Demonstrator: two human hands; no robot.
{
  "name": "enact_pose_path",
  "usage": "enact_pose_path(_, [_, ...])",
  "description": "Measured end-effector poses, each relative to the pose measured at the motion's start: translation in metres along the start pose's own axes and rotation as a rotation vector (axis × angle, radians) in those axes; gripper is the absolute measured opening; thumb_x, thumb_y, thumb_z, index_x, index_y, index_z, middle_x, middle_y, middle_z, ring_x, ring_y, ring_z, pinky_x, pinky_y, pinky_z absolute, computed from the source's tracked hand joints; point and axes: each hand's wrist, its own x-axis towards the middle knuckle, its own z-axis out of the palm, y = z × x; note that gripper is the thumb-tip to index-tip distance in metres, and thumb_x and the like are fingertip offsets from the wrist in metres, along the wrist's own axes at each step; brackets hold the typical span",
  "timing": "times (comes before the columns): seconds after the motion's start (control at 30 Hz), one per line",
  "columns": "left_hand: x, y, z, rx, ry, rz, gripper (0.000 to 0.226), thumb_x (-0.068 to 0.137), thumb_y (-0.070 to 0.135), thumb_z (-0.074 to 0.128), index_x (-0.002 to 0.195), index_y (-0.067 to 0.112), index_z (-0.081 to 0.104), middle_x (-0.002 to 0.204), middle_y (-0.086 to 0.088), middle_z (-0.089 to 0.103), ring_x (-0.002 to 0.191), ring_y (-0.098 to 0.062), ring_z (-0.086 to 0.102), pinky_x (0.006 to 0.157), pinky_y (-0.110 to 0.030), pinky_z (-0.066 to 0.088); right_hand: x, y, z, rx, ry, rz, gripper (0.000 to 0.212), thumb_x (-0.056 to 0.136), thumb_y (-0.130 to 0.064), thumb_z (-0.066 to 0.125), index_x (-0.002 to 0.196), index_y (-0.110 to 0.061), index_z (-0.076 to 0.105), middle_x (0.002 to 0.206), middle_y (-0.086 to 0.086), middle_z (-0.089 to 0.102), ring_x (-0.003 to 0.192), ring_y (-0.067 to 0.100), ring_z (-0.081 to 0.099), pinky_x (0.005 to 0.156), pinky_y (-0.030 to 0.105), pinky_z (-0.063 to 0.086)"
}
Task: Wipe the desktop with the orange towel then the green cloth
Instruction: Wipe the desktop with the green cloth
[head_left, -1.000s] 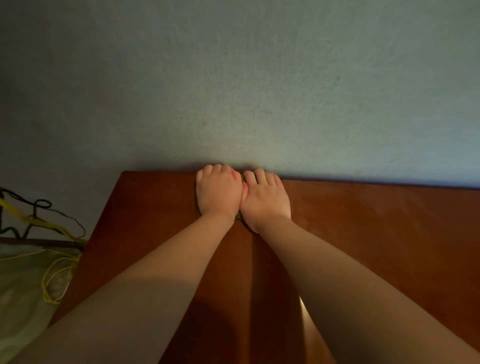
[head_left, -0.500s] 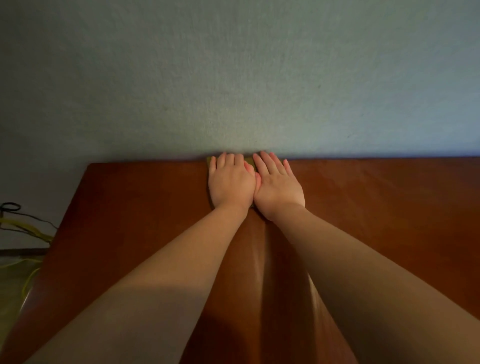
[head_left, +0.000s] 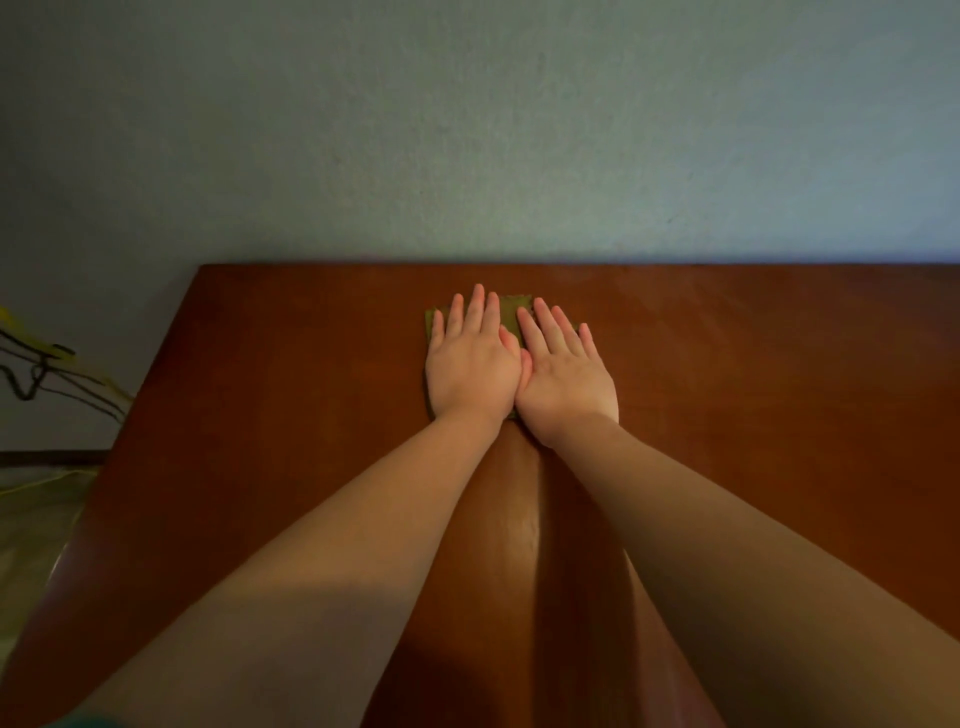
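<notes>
A small green cloth (head_left: 511, 313) lies flat on the brown wooden desktop (head_left: 753, 395), a short way in from the far edge. My left hand (head_left: 470, 370) and my right hand (head_left: 567, 382) lie side by side on top of it, palms down, fingers stretched out and thumbs touching. They press the cloth onto the wood and cover most of it; only its far edge and left corner show. No orange towel is in view.
A grey-blue wall (head_left: 467, 130) rises straight from the desk's far edge. Off the desk's left edge hang black and yellow cables (head_left: 36, 366), with a pale sheet (head_left: 31, 525) below them. Bare wood stretches to the right.
Both hands have slid the cloth back from the wall edge toward me, and the curled fingers have flattened out. More of the cloth shows now.
</notes>
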Motion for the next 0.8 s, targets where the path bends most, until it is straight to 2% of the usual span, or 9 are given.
enact_pose_path(0.8, [-0.245,0.016,0.002,0.098,-0.023,-0.035,0.053,0.101,0.039,0.012,0.151,0.020,0.007,0.160,-0.001,0.003,0.147,-0.020,0.002,0.119,-0.037,0.003,-0.239,-0.007,0.028,-0.001,-0.020,-0.049,0.052,0.103,-0.036,0.005,0.152,-0.024,-0.002,0.160,-0.003,-0.010,0.146,0.013,-0.013,0.117,0.032,-0.010])
